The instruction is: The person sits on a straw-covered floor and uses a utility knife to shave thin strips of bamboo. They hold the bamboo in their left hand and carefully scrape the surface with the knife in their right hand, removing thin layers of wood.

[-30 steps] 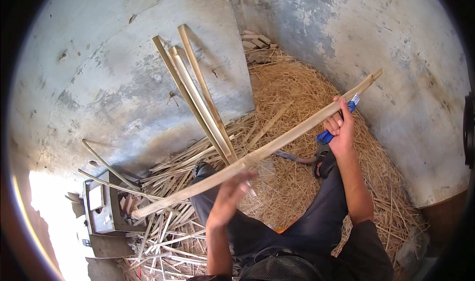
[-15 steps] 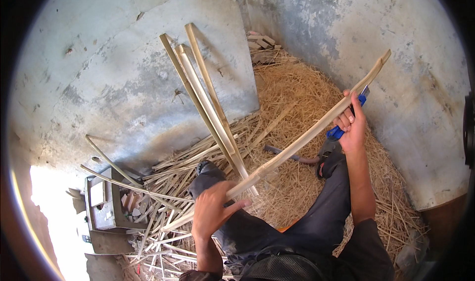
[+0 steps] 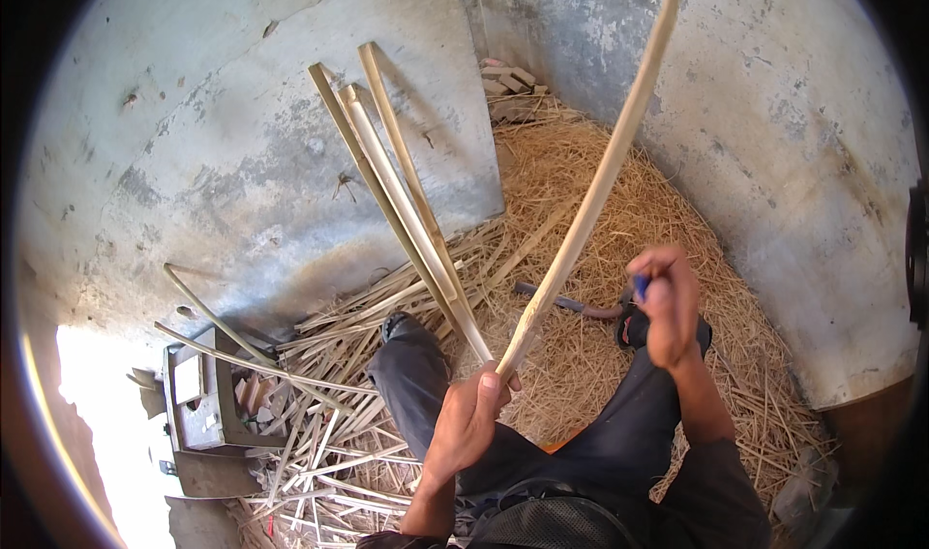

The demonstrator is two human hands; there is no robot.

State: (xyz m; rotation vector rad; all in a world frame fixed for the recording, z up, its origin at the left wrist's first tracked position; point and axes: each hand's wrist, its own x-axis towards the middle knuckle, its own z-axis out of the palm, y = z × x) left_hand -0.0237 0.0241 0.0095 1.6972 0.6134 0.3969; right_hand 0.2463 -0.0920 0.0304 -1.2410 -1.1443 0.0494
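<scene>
My left hand point(image 3: 469, 418), low in the middle, is closed around the lower end of a long pale bamboo strip point(image 3: 602, 181). That strip slants up to the right, and its far tip runs out past the picture's top edge. Right of it, apart from the strip, my right hand point(image 3: 670, 302) makes a fist around a blue-handled utility knife point(image 3: 641, 284). Only a bit of blue shows between the fingers, and the blade cannot be made out. Beyond my left hand, several bamboo strips point(image 3: 379, 152) stand leaning against the wall.
Shavings and straw point(image 3: 571, 172) cover the floor ahead, with a heap of split strips point(image 3: 334, 351) to the left. A worn metal casing point(image 3: 208, 409) holding broken bricks sits at far left. A dark rod point(image 3: 571, 302) lies near my right foot. Walls point(image 3: 755, 162) stand close on both sides.
The held strip has swung up steeper, its far end rising out of the top. My left hand moved right along with it. My right hand came off the strip and dropped, still holding the knife.
</scene>
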